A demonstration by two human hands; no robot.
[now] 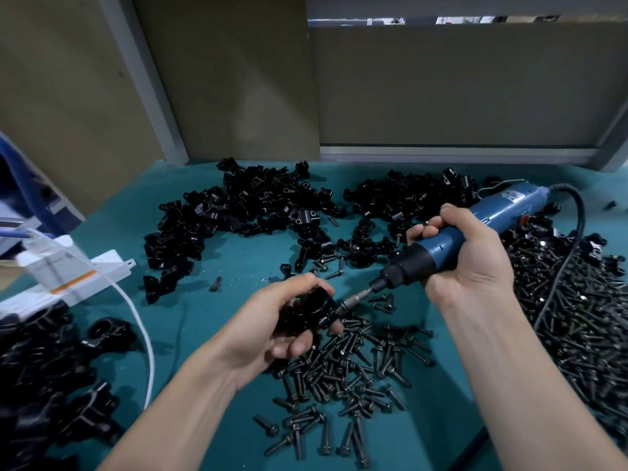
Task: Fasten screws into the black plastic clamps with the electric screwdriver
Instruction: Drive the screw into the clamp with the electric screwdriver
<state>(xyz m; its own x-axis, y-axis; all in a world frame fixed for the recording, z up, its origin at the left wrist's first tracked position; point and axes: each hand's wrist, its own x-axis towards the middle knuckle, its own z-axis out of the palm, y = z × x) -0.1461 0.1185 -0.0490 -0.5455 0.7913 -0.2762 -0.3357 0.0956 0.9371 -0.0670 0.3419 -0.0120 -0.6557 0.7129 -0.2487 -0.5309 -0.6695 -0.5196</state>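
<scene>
The clamp (307,309) sits in the curled fingers of the left hand (272,334), raised just above the mat (238,266) near the front middle of the bench. A screw (332,313) stands in the side of the clamp that faces right, and the bit (355,299) of the driver (441,246) meets the screw's head. How deep the screw sits I cannot tell. The right hand (475,266) is wrapped round the driver's blue body, and the tool slants down and leftward to the clamp.

The step in hand looks like driving this screw home. To do it well, bit, screw and hole should lie on one line, so the tilt of the clamp should match the slant of the driver. The left fingers lie close beside the screw and are best held clear of the spinning bit. Press lightly along the axis. Plastic threads likely strip if overdriven, so stop once the head seats.

Loose screws (343,372) lie just below the hands, a clamp heap (265,205) lies further back, and the cord (574,232) trails off to the right.
</scene>
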